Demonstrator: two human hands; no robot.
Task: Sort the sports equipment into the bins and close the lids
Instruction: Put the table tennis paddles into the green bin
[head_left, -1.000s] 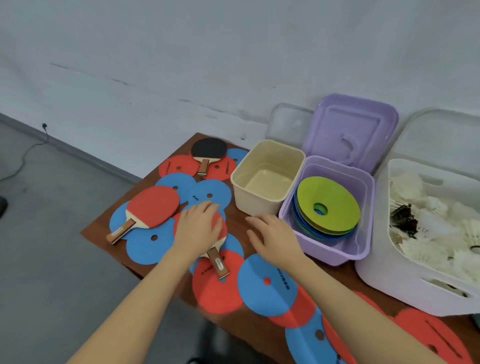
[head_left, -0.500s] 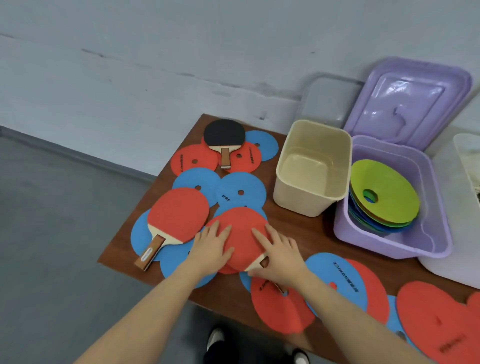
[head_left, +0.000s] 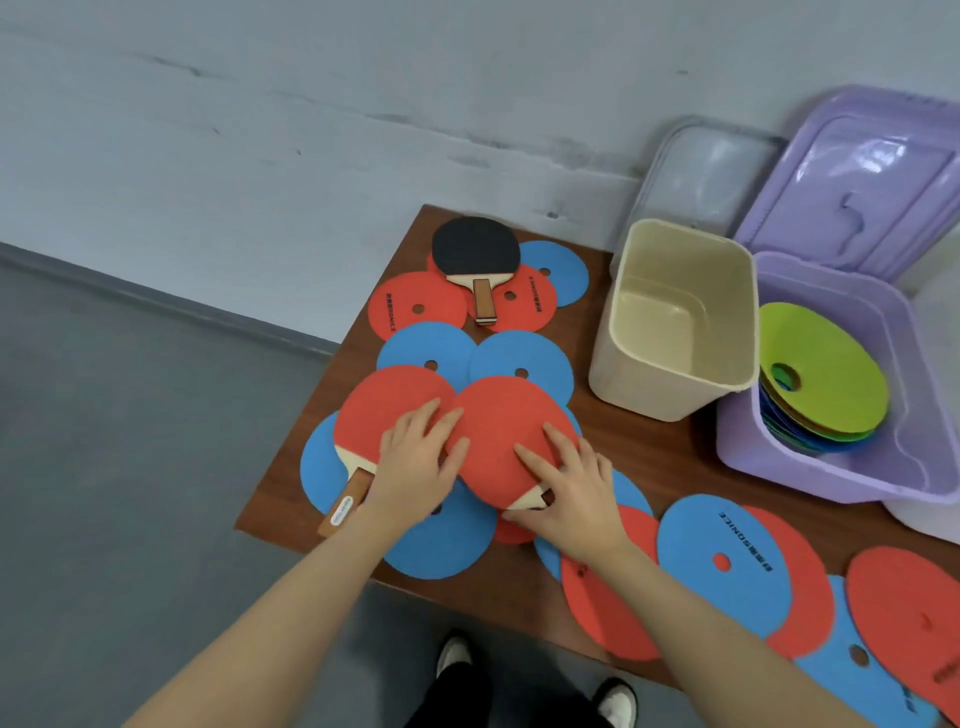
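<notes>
Both hands are lying flat on the red-rubber table tennis paddles near the front-left corner of the brown wooden table (head_left: 613, 441). The left hand (head_left: 415, 467) is resting with fingers spread across the seam where the left red paddle (head_left: 384, 410) meets the middle red paddle (head_left: 501, 431). The right hand (head_left: 566, 493) is covering the middle paddle's neck, fingers apart on the rubber; the thumb looks to be hooking under the edge, but I can't tell whether it's actually gripping anything. My guess is the person is pinning the paddle down to slide it off the flat round blue and red floor markers (head_left: 727, 561) so it can be lifted cleanly.

The empty cream plastic bin (head_left: 670, 400) is sitting just beyond, mouth open, probably waiting for paddles. The lilac plastic bin (head_left: 831, 478) beside it is already holding a stack of coloured markers with a green one on top, its lilac lid (head_left: 872, 171) propped up behind. A third paddle, black-faced (head_left: 475, 249), is lying at the far edge on more markers.

Stuff that's hard to see: the middle paddle's handle is almost entirely hiding under the right hand, a white bin is getting cut off at the right edge, and the clear lid (head_left: 696, 171) against the wall is barely readable.
</notes>
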